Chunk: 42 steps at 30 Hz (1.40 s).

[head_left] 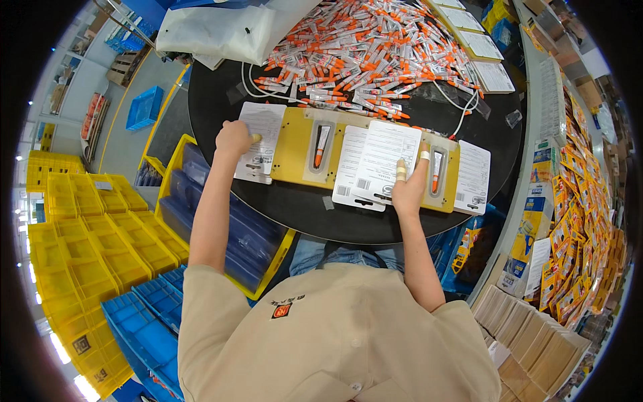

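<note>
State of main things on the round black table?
Flat yellow fixture: partly covered.
Slim orange-ended tubes: one in each visible oval recess.
Middle white printed cards: overlapping, right grip on them.
Left white printed card: left grip at its edge.
Right white printed card: untouched.
Loose orange-ended tubes: heaped.

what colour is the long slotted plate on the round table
Yellow; the slotted plate shows best in the head view.
</note>
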### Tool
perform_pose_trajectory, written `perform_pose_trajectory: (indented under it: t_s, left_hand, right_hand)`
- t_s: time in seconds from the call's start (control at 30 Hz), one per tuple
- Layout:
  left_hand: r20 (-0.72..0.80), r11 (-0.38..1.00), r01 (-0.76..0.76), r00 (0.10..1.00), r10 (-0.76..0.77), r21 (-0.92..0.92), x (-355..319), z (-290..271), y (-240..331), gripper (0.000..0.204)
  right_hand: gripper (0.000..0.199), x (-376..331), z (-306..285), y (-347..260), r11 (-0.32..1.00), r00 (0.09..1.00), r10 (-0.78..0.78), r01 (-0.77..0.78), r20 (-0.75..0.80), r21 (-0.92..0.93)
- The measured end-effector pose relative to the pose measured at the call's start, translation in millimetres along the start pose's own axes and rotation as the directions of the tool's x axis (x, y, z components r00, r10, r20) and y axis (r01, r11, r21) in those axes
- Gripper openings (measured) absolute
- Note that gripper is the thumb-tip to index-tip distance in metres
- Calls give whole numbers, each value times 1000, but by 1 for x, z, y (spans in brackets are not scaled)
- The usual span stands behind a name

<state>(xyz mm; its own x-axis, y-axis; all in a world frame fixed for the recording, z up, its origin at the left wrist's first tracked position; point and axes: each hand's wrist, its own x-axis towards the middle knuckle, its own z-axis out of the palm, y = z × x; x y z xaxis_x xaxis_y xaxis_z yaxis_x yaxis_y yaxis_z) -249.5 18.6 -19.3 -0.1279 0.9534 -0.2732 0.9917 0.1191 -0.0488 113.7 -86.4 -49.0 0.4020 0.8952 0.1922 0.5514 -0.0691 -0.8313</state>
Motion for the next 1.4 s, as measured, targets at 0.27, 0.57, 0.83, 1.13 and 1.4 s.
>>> perform_pose_trajectory:
  t_s: [0.27, 0.57, 0.83, 1.13, 1.4]
  left_hand:
    - [-285, 966, -55, 958, -20, -251, -67, -80, 16, 32]
    - [-1, 904, -402, 914, 406, -144, -77, 0, 98, 83]
    - [32, 813, -506, 844, 536, -287, -56, 4, 77, 65]
    - [-49, 632, -738, 659, 751, -237, -46, 1, 81, 54]
    - [-497, 769, -539, 799, 338, -343, -6, -30, 44, 45]
  right_hand:
    - [48, 2, -64, 46, 689, 984, -46, 155, 171, -708]
    - [52, 100, -117, 168, 692, 990, -98, -3, -98, -722]
    - [77, 165, -180, 336, 578, 696, 537, -715, -476, -393]
    - [64, -15, -100, 243, 838, 707, 508, -538, -493, 92]
    - [35, -134, -92, 63, 653, 561, 404, -730, 722, 202]
